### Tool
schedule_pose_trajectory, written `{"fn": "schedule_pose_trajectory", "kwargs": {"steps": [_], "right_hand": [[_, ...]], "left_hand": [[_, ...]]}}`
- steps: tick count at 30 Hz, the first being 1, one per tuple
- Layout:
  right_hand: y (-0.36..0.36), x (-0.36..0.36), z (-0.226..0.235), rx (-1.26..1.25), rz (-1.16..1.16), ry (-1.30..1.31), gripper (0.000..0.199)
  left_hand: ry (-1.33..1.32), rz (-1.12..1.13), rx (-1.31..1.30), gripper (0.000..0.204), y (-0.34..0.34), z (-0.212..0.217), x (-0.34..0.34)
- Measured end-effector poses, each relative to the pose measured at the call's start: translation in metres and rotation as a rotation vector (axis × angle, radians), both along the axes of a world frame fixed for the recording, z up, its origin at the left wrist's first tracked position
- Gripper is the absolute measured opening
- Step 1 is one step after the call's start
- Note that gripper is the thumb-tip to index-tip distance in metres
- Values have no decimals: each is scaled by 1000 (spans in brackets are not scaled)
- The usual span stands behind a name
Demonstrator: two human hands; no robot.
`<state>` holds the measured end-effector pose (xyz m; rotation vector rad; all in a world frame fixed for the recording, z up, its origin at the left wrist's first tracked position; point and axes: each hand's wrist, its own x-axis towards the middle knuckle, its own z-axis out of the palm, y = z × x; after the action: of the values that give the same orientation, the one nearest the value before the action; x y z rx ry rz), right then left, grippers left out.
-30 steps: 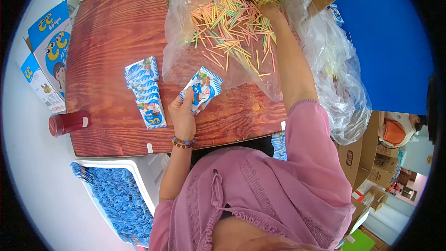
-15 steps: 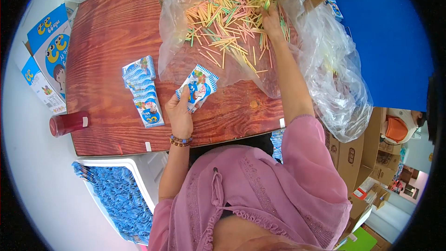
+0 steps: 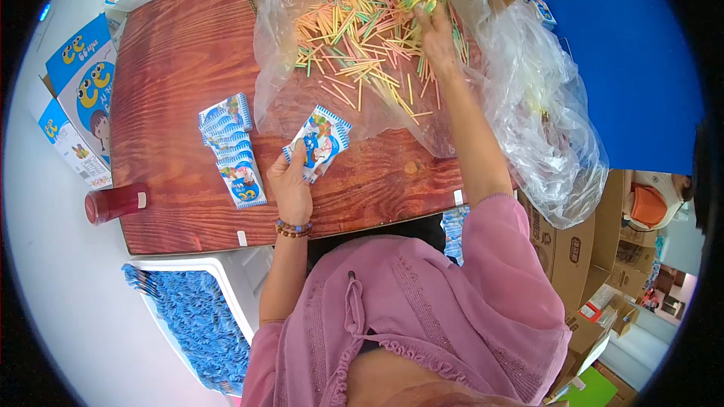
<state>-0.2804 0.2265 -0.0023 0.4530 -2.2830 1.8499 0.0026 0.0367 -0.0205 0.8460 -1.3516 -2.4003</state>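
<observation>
My left hand (image 3: 290, 185) holds a small blue and white printed packet (image 3: 320, 142) just above the reddish wooden table (image 3: 177, 68). My right hand (image 3: 435, 30) reaches far forward into a clear plastic bag (image 3: 528, 113) and its fingers pinch several thin coloured sticks (image 3: 362, 34) from the pile inside. Yellow, pink, orange and green sticks lie spread over the bag's bottom. To the left of my left hand a fanned row of similar packets (image 3: 230, 151) lies on the table.
A red cylinder (image 3: 113, 203) lies at the table's left front corner. Blue and white boxes (image 3: 79, 98) stand left of the table. A white bin of blue packets (image 3: 192, 316) sits below the table edge. Cardboard boxes (image 3: 581, 249) stand at the right.
My right hand has moved farther forward into the bag, toward the sticks at its far side. My left hand with the packet has stayed nearly in place.
</observation>
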Motion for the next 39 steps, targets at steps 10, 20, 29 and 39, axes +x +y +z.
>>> {"fn": "schedule_pose_trajectory", "kwargs": {"steps": [10,20,29,39], "right_hand": [[-6,18,-27,116,122,-61,26],[-5,36,-32,535,23,81,31],[-2,32,-17,552,139,112,29],[-17,73,34,-901,327,-364,38]], "left_hand": [[10,1,1,21,1,0,-1],[-3,15,15,20,2,3,-2],[-4,31,16,20,4,8,-3],[92,13,58,18,7,34,2]]}}
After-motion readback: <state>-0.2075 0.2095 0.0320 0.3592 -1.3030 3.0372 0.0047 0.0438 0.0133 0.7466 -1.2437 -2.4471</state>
